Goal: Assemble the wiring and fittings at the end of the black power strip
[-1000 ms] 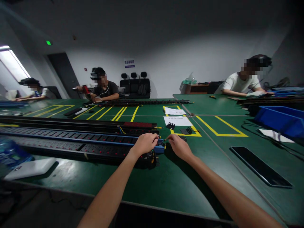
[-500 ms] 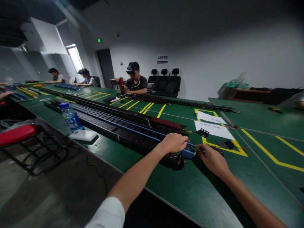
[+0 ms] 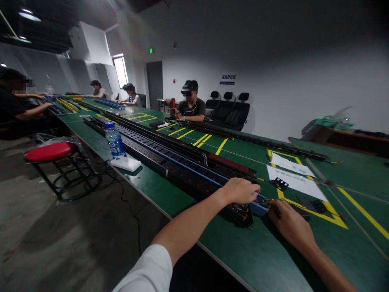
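Observation:
A long blue-edged power strip point(image 3: 182, 165) with a row of black sockets and red dots runs along the green table toward me. Over its near end, my left hand point(image 3: 241, 190) is closed, with fingers curled on the strip. The strip's blue end point(image 3: 259, 209) sticks out past that hand. Just to the right, my right hand point(image 3: 288, 221) pinches what looks like a thin yellowish wire point(image 3: 268, 200) at this end. The fingertips hide most of it. A second black socket strip point(image 3: 194, 184) lies alongside, on the side nearer me.
A blue-labelled bottle point(image 3: 114, 142) and a white power bank or phone-like box point(image 3: 126, 163) stand left of the strips. White papers point(image 3: 299, 184) and a black bracket point(image 3: 279, 183) lie right. A red stool point(image 3: 51, 151) is on the floor. Across the table, a co-worker point(image 3: 191, 106) holds a red tool.
The view has turned left, so everything appears shifted right and another person shows at the left edge. Both hands keep their places at the strip's end.

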Available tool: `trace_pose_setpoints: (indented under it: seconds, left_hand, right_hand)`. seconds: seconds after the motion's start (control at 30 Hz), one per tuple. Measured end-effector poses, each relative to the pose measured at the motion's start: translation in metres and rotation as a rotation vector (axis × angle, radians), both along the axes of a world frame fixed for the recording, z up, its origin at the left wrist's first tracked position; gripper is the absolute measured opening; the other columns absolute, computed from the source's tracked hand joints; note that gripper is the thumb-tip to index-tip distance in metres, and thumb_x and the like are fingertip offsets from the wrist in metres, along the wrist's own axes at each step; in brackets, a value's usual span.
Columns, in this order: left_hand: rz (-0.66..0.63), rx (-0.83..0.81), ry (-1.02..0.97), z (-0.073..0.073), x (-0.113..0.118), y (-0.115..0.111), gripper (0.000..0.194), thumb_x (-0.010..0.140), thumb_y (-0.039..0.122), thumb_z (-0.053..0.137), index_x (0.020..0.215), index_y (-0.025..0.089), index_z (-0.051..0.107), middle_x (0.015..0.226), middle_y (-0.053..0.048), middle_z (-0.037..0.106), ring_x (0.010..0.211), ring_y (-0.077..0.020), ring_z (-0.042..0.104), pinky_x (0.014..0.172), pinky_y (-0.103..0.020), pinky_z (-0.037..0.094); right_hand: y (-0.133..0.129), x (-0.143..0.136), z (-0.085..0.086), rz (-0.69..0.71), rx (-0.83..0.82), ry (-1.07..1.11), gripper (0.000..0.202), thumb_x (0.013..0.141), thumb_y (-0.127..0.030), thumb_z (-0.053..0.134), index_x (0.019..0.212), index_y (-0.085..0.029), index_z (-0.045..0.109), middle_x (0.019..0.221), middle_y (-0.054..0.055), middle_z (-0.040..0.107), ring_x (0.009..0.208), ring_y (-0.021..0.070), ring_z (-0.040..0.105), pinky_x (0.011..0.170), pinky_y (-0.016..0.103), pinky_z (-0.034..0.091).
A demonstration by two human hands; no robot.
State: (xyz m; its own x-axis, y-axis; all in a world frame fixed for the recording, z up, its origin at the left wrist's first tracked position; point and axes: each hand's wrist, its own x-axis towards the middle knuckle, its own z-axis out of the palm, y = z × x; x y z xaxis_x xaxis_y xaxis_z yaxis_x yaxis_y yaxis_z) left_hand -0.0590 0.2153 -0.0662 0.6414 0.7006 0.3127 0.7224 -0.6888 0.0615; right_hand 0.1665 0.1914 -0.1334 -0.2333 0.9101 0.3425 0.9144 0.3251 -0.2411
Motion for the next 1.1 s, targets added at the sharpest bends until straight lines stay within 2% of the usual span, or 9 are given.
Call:
trace_pose_setpoints:
  seconds: [0.23,0.4,0.53,0.73,0.9,1.1]
  left_hand:
    - [0.016,0.018,0.002,0.002,-0.001,-0.002,0.027,0.097,0.031,0.043,0.110,0.024,0.065,0.101,-0.007,0.074,0.094,-0.0226,0.070,0.081,-0.034,0.055]
    - [0.011,0.051,-0.044,0.005,-0.002,-0.002,0.023,0.095,0.029,0.045,0.104,0.022,0.066,0.093,-0.006,0.074,0.088,-0.0232,0.071,0.079,-0.034,0.055]
    - [-0.008,0.050,-0.072,0.005,-0.002,0.002,0.022,0.094,0.027,0.047,0.103,0.021,0.067,0.093,-0.007,0.073,0.088,-0.0240,0.070,0.079,-0.034,0.054]
    - [-0.020,0.007,-0.067,0.007,-0.001,0.004,0.023,0.095,0.026,0.046,0.104,0.021,0.066,0.094,-0.007,0.072,0.091,-0.0247,0.069,0.084,-0.037,0.053]
    - [-0.036,0.008,-0.061,0.007,-0.001,0.007,0.023,0.097,0.026,0.042,0.100,0.021,0.065,0.091,-0.007,0.072,0.090,-0.0248,0.069,0.084,-0.036,0.052]
    - [-0.043,-0.019,-0.062,0.011,-0.001,0.008,0.023,0.097,0.025,0.043,0.101,0.021,0.065,0.094,-0.006,0.072,0.093,-0.0226,0.068,0.087,-0.035,0.051]
  right_hand:
    - [-0.008,-0.008,0.008,-0.023,0.005,-0.043,0.021,0.092,-0.036,0.044,0.100,-0.024,0.059,0.105,0.009,0.066,0.085,0.0247,0.064,0.058,0.030,0.040]
    - [-0.009,-0.012,0.014,-0.040,0.010,-0.012,0.015,0.092,-0.028,0.046,0.099,-0.023,0.058,0.104,0.007,0.065,0.084,0.0213,0.063,0.063,0.028,0.042]
    - [-0.005,-0.011,0.014,-0.036,0.054,0.108,0.017,0.091,-0.028,0.046,0.098,-0.023,0.061,0.102,0.007,0.065,0.087,0.0222,0.062,0.070,0.030,0.045]
    - [0.000,-0.004,0.016,-0.003,0.094,0.322,0.023,0.091,-0.036,0.045,0.086,-0.021,0.062,0.084,0.007,0.066,0.077,0.0219,0.060,0.072,0.032,0.046]
    - [-0.002,-0.002,0.024,-0.088,0.105,0.504,0.026,0.089,-0.039,0.047,0.082,-0.020,0.063,0.072,0.004,0.066,0.065,0.0193,0.058,0.066,0.030,0.043]
    - [0.000,-0.003,0.024,-0.138,0.083,0.687,0.021,0.083,-0.038,0.054,0.084,-0.019,0.062,0.072,0.004,0.067,0.064,0.0192,0.061,0.064,0.030,0.046]
